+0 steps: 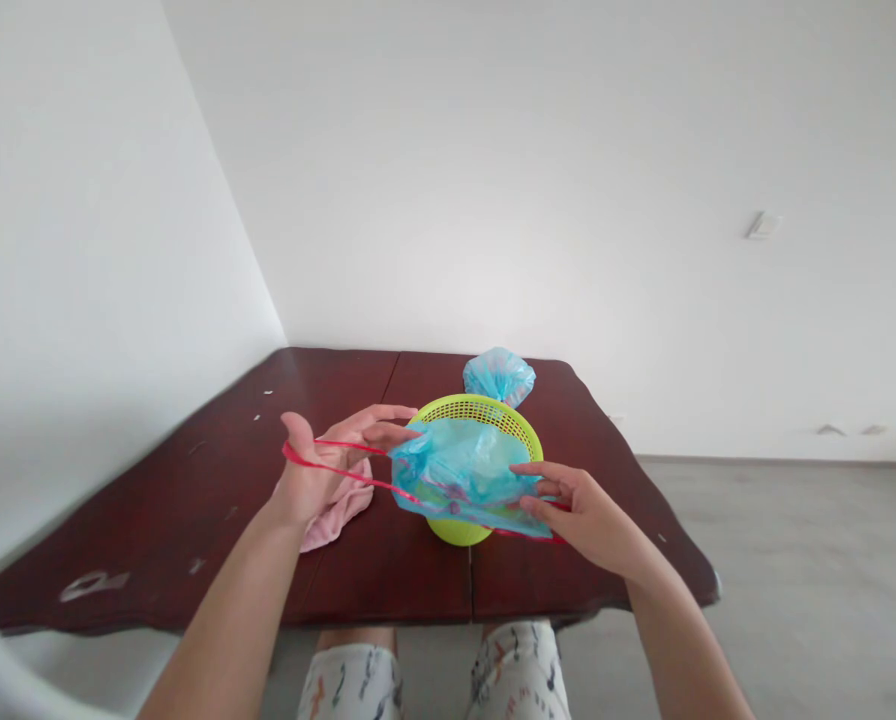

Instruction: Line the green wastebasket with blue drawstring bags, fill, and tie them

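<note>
The left hand pinches the thin blue plastic bag in its grip, red drawstring round the thumb; the right hand clasps the opposite edge, over the round lime-green plastic basket.

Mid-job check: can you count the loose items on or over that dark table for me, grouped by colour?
Blue thin plastic bags: 2, a red-corded drawstring bag held by left hand and right hand, and a bunched bag farther back
Yellow-green perforated plastic basket: 1
Pink soft cloth: 1
Total: 4
</note>
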A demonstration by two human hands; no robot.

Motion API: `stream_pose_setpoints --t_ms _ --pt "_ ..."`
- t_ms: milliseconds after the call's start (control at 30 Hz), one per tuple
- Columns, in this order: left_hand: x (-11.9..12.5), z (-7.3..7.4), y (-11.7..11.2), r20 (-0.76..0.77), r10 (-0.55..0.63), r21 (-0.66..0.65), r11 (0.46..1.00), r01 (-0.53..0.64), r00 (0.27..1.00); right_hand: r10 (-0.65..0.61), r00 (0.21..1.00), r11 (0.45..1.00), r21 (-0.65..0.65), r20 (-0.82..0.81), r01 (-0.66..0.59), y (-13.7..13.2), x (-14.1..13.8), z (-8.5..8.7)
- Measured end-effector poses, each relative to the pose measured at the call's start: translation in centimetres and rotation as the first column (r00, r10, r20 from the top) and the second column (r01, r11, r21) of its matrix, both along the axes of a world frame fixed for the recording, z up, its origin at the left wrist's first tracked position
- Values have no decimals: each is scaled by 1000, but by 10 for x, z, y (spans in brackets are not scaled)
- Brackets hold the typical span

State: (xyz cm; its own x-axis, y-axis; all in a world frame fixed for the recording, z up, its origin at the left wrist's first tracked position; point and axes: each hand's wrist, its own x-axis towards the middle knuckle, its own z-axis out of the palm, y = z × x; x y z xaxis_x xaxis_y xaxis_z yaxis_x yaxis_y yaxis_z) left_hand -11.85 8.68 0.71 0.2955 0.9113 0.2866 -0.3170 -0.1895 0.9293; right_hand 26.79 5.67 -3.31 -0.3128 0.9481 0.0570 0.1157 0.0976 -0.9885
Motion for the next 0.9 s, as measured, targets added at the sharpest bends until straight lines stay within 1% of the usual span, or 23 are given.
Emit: stream_pose_setpoints --t_ms 33,67,100,133,167,200,267,300,333,400,467,533,567,667,733,800,867,900 --pt "0 1 2 -110 61 119 992 -47 992 -1 1000 1000 22 9 1 -1 -1 4" --pt "2 3 4 -224 139 259 963 -78 965 9 1000 999 40 6 -9 -1 -3 9" --pt "5 5 6 -315 213 393 916 -77 925 26 1000 998 55 -8 -26 -1 -6 15" --pt "11 9 8 -374 253 495 868 -39 892 47 999 997 70 -28 -45 0 -10 22" --pt "19 12 10 -416 247 559 829 31 875 65 997 995 83 -50 -61 1 -15 28" --pt "28 16 13 -450 198 590 798 123 871 80 994 993 97 -73 -72 3 -21 35" --pt "52 20 19 -498 39 582 756 300 867 98 988 987 139 -121 -81 8 -34 46" --pt "64 21 22 -513 -25 560 748 356 858 102 984 983 166 -147 -77 10 -40 51" --pt "75 20 25 -523 -58 534 755 380 850 103 979 979 193 -175 -68 12 -45 55" --pt "93 17 32 -537 -43 485 802 350 843 87 974 970 241 -209 -35 14 -51 59" --pt "101 13 36 -551 -6 437 850 294 834 40 977 962 272 -207 19 15 -51 61" --pt "101 11 38 -575 -29 383 874 300 817 -24 978 959 271 -206 80 15 -45 60" --pt "99 11 39 -590 -58 363 872 329 805 -53 972 962 251 -227 111 14 -40 59" --pt "91 12 42 -635 -118 351 836 422 763 -95 926 981 125 -366 150 10 -26 59" --pt "86 10 44 -641 -147 353 815 459 754 -94 867 988 60 -488 141 8 -18 61" --pt "83 8 45 -601 -191 345 814 467 776 -81 802 992 31 -591 123 6 -12 64" --pt "81 5 46 -511 -209 334 846 416 834 -65 749 994 27 -659 110 4 -6 66" --pt "80 5 46 -460 -192 326 871 367 867 -65 728 993 27 -683 114 3 -3 65"
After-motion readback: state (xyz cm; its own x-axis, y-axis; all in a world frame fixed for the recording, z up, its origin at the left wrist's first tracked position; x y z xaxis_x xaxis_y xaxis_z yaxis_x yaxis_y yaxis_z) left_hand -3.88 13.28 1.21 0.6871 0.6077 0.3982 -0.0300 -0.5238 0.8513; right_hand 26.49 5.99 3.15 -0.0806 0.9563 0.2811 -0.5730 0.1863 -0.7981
